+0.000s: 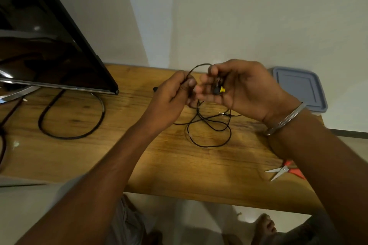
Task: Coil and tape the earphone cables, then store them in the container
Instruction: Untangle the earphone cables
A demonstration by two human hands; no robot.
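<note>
Here, at the far left, a dark monitor (49,45) stands on the wooden table (159,165), with a thick black cord (71,121) looped under it. Next comes the left hand (171,95), its fingers curled and pinching the thin black earphone cable (209,131), which arcs over to the right hand (245,89). That hand is curled round the earbuds (219,90) (one has a yellow tip). The rest of the cable lies in a loose tangle on the table just below both hands. Farther right, the lidded blue-grey container (298,87) sits at the table's back edge, and red-handled scissors (282,171) lie near the front.
</note>
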